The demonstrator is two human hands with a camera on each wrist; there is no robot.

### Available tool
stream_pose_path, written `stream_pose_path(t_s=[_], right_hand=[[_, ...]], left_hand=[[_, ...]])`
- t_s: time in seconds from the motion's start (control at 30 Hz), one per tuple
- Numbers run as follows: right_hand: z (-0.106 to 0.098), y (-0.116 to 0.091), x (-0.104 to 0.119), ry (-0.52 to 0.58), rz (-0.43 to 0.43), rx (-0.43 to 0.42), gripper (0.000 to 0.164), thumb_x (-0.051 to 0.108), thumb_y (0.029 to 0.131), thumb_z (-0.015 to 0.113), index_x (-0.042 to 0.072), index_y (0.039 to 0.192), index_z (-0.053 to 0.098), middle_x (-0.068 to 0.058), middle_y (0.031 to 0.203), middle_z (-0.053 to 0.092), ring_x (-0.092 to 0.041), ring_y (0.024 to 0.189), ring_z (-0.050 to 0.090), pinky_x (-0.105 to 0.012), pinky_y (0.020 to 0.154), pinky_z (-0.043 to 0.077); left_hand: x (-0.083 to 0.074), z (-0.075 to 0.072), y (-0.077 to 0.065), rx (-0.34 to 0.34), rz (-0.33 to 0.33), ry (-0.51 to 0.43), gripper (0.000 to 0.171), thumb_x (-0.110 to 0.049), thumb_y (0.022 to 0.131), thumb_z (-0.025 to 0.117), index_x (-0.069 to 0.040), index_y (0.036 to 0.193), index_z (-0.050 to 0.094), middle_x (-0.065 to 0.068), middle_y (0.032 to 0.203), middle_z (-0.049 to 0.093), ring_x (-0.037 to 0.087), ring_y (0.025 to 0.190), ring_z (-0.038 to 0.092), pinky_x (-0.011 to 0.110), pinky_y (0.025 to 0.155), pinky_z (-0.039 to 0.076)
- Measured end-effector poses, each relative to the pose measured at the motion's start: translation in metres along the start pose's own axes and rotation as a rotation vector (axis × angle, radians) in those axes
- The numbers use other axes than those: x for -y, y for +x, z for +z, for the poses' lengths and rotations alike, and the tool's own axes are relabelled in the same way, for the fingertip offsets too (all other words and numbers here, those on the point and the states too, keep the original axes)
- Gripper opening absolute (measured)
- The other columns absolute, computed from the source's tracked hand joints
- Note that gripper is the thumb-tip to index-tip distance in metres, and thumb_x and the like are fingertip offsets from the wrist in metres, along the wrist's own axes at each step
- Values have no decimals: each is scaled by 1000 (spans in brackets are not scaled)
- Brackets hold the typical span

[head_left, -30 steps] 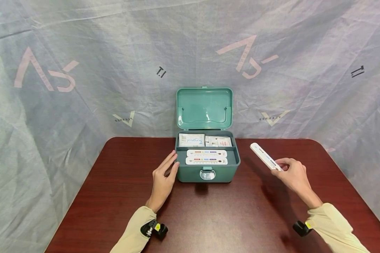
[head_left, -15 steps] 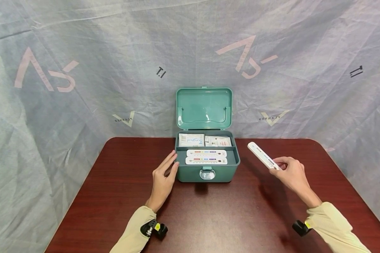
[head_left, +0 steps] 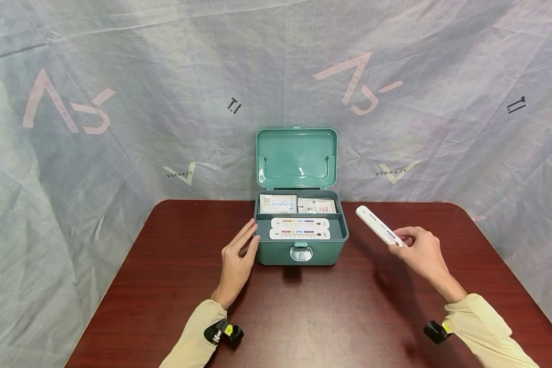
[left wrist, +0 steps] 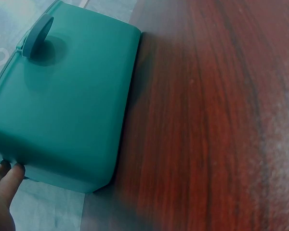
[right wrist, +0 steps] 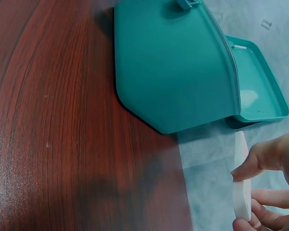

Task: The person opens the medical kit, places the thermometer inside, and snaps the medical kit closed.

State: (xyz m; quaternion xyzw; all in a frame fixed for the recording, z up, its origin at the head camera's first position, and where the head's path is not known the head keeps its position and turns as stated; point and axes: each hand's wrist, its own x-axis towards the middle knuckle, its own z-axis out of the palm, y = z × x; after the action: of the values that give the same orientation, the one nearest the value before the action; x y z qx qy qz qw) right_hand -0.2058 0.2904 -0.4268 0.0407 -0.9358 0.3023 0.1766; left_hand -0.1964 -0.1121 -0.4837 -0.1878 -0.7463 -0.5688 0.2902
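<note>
My right hand [head_left: 420,253] pinches a white thermometer [head_left: 377,225] by its near end, above the table to the right of the box; its far end slants up toward the box. In the right wrist view the thermometer [right wrist: 241,187] shows edge-on between thumb and fingers. A green first-aid box [head_left: 276,253] stands with its lid [head_left: 297,158] raised. My left hand [head_left: 236,260] touches the box's left side with straight fingers; in the left wrist view its fingertips [left wrist: 12,180] meet the wall. Inside the front compartment lie two more thermometers [head_left: 300,223], one behind the other.
The box's back compartment holds a packet marked "Surgical" [head_left: 276,204] and another white packet [head_left: 316,206]. A metal latch [head_left: 301,253] sits on the box front. The box stands near the back edge of the dark red table [head_left: 285,317], with a grey cloth [head_left: 188,76] hanging behind.
My right hand has drifted slightly left with the thermometer, bringing its far end nearer the box. The left hand and the box have stayed in place.
</note>
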Motion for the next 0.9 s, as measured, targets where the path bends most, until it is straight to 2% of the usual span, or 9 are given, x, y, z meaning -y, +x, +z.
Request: stream_pose_path(t_s=[0.17, 0.4, 0.63, 0.9], right_hand=[[0, 0, 3, 3, -4, 6, 32, 9, 64, 80, 1, 93, 71, -7, 75, 62, -13, 64, 48, -24, 54, 36], [-2, 0, 8, 15, -16, 16, 33, 9, 65, 80, 0, 95, 70, -9, 80, 62, -10, 65, 47, -24, 54, 36], [-2, -1, 11, 19, -11, 24, 31, 8, 67, 78, 0, 95, 70, -10, 81, 62, -18, 69, 50, -24, 55, 37], [-1, 0, 14, 22, -17, 22, 29, 7, 67, 77, 1, 95, 70, -10, 83, 61, -19, 70, 51, -23, 56, 36]], left_hand=[[0, 0, 0, 3, -5, 0, 36, -9, 93, 60, 1, 128, 58, 11, 137, 51, 20, 125, 49, 28, 90, 48], [0, -1, 0, 9, -8, 3, 36, -11, 94, 60, 1, 128, 58, 11, 137, 51, 19, 126, 48, 38, 89, 49], [0, -1, 0, 8, -17, -1, 36, -11, 94, 59, 1, 129, 58, 10, 138, 51, 19, 126, 48, 36, 90, 49], [1, 0, 0, 4, -11, 0, 36, -10, 94, 60, 1, 128, 58, 11, 137, 51, 19, 126, 48, 38, 89, 49]])
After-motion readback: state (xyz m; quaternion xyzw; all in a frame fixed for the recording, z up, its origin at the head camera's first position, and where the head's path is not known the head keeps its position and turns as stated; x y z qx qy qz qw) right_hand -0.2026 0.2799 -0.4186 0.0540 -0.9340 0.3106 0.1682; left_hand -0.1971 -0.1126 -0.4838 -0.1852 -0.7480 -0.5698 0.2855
